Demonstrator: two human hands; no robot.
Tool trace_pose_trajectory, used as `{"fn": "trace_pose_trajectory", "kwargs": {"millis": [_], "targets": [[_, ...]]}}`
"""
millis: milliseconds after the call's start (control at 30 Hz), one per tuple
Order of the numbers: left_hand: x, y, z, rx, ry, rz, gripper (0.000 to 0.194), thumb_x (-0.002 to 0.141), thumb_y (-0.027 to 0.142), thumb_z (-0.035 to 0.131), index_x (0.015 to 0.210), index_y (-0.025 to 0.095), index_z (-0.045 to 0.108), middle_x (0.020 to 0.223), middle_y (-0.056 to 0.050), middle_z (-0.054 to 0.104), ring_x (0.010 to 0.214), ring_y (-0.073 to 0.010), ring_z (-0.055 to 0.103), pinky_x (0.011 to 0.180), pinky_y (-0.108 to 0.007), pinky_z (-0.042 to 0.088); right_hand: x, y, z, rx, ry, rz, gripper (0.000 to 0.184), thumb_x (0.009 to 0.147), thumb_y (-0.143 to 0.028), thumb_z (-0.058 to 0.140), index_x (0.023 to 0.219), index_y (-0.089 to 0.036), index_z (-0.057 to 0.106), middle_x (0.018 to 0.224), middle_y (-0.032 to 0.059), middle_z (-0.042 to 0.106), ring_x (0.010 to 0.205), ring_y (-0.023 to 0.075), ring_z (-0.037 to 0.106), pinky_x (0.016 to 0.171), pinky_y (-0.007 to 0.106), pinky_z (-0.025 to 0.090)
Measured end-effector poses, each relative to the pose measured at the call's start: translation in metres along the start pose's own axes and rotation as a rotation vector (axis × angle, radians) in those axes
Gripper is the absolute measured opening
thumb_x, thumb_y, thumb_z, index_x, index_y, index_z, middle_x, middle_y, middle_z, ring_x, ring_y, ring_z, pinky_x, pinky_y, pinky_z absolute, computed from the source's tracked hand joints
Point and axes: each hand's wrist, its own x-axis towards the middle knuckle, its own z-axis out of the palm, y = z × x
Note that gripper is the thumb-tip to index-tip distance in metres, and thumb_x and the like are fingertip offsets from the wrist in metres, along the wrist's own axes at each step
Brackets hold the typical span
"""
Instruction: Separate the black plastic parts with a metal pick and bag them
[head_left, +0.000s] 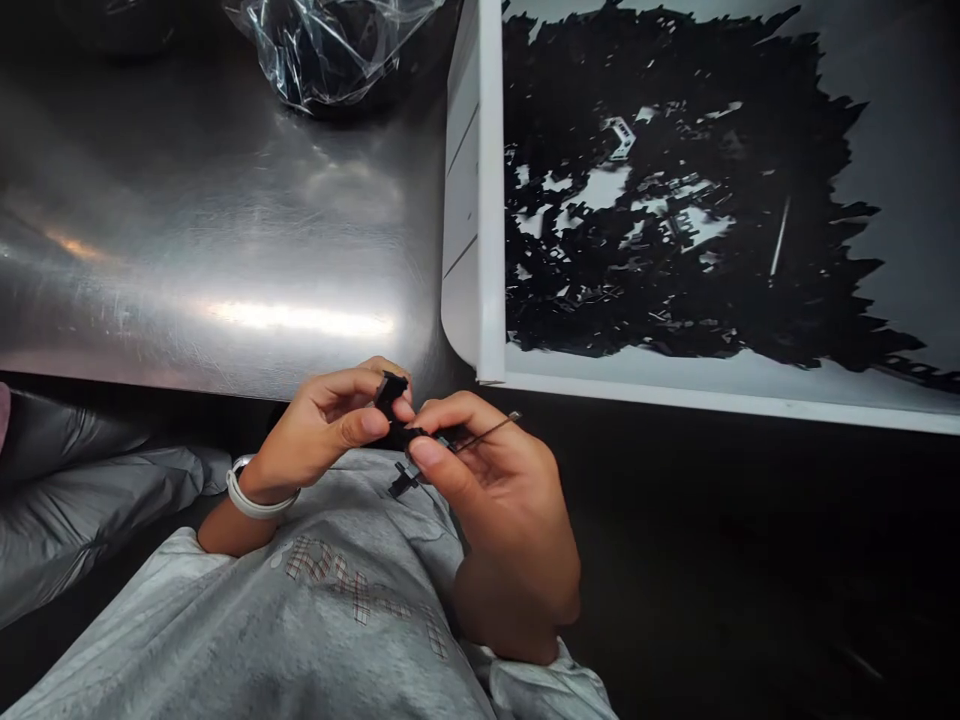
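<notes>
Steel bench [210,230]; L hand [315,435], R hand [495,490] pinch blk plastic part [394,395].

Left hand [319,435] and right hand [495,500] pinch a small black plastic part [397,425].

At twelve o'clock, your steel table [210,230] looked glossy and finely scratched. At one o'clock, your white tray [491,200] looked smooth. The black plastic part [397,435] you held looked matt, and your shirt [225,640] was grey cloth.
</notes>
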Motion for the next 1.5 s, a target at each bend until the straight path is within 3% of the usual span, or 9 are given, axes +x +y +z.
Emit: {"fn": "trace_pose_trajectory", "kwargs": {"millis": [133, 267, 500, 633, 933, 1167, 1267, 1367, 1500], "targets": [[-0.001, -0.002, 0.004, -0.120, 0.018, -0.059, 0.034, 0.087, 0.056, 0.079, 0.078, 0.024, 0.073, 0.073, -0.001, 0.059, 0.082, -0.0166, 0.063, 0.084, -0.032, 0.057, -0.002, 0.006, 0.001, 0.054, 0.035, 0.012, 0.016, 0.084, -0.020, 0.082, 0.091, -0.025, 0.069, 0.082, -0.0016, 0.073, 0.072, 0.0123, 0.070, 0.060, 0.020, 0.059], [-0.003, -0.002, 0.006, -0.118, 0.120, -0.102, 0.039, 0.085, 0.061, 0.080, 0.077, 0.024, 0.071, 0.060, 0.002, 0.048, 0.087, -0.0196, 0.066, 0.092, -0.035, 0.056, -0.003, 0.000, -0.002, 0.010, 0.147, -0.022, 0.029, 0.078, -0.018, 0.087, 0.097, -0.026, 0.068, 0.078, -0.0031, 0.072, 0.069, 0.0123, 0.072, 0.058, 0.020, 0.061], [-0.007, -0.004, 0.003, -0.092, 0.098, -0.187, 0.048, 0.081, 0.069, 0.079, 0.073, 0.024, 0.063, 0.056, 0.000, 0.048, 0.092, -0.0277, 0.069, 0.085, -0.042, 0.058, 0.006, -0.015, -0.007, -0.014, 0.102, -0.071, 0.032, 0.073, -0.031, 0.097, 0.086, -0.025, 0.069, 0.080, -0.0011, 0.075, 0.071, 0.0147, 0.073, 0.056, 0.023, 0.060], [-0.006, 0.002, 0.000, -0.074, 0.051, -0.206, 0.046, 0.085, 0.065, 0.077, 0.074, 0.023, 0.061, 0.064, -0.001, 0.054, 0.071, -0.0196, 0.060, 0.075, -0.037, 0.055, 0.007, -0.017, -0.008, -0.037, 0.021, -0.105, 0.025, 0.072, -0.032, 0.098, 0.083, -0.025, 0.076, 0.078, -0.0025, 0.076, 0.057, 0.0109, 0.062, 0.048, 0.025, 0.051], [-0.006, 0.011, -0.015, 0.043, -0.152, -0.270, 0.051, 0.085, 0.068, 0.073, 0.069, 0.023, 0.054, 0.063, 0.001, 0.040, 0.061, -0.0158, 0.043, 0.065, -0.034, 0.046, 0.012, -0.020, -0.013, -0.037, -0.067, -0.134, 0.014, 0.076, -0.029, 0.095, 0.081, -0.027, 0.082, 0.081, -0.0011, 0.080, 0.077, 0.0161, 0.074, 0.071, 0.029, 0.062], [-0.002, 0.007, -0.020, 0.027, -0.268, -0.218, 0.047, 0.091, 0.058, 0.071, 0.071, 0.018, 0.057, 0.069, -0.001, 0.049, 0.067, -0.0147, 0.052, 0.063, -0.028, 0.042, 0.018, -0.013, -0.013, 0.102, -0.149, 0.166, 0.035, 0.070, -0.039, 0.099, 0.094, -0.023, 0.079, 0.075, -0.0039, 0.067, 0.051, 0.0052, 0.045, 0.047, 0.021, 0.045], [-0.002, 0.004, -0.019, -0.065, -0.310, -0.242, 0.047, 0.093, 0.057, 0.071, 0.072, 0.017, 0.057, 0.071, -0.001, 0.052, 0.067, -0.0138, 0.057, 0.069, -0.028, 0.048, 0.019, -0.011, -0.017, 0.156, -0.225, 0.212, 0.035, 0.075, -0.042, 0.096, 0.096, -0.022, 0.077, 0.063, -0.0064, 0.055, 0.055, 0.0078, 0.055, 0.052, 0.020, 0.051], [-0.003, 0.001, -0.019, -0.133, -0.305, -0.320, 0.048, 0.092, 0.059, 0.071, 0.075, 0.018, 0.056, 0.073, -0.002, 0.059, 0.065, -0.0140, 0.062, 0.071, -0.029, 0.051, 0.020, -0.011, -0.019, 0.206, -0.256, 0.166, 0.028, 0.081, -0.044, 0.091, 0.091, -0.021, 0.078, 0.070, -0.0017, 0.067, 0.063, 0.0103, 0.069, 0.060, 0.020, 0.060], [-0.004, 0.000, -0.023, -0.090, -0.336, -0.274, 0.044, 0.094, 0.057, 0.068, 0.077, 0.018, 0.059, 0.070, -0.003, 0.061, 0.066, -0.0142, 0.061, 0.068, -0.026, 0.049, 0.021, -0.013, -0.016, 0.207, -0.184, 0.133, 0.025, 0.079, -0.040, 0.093, 0.082, -0.020, 0.078, 0.066, -0.0014, 0.070, 0.058, 0.0085, 0.069, 0.054, 0.016, 0.057]]}}
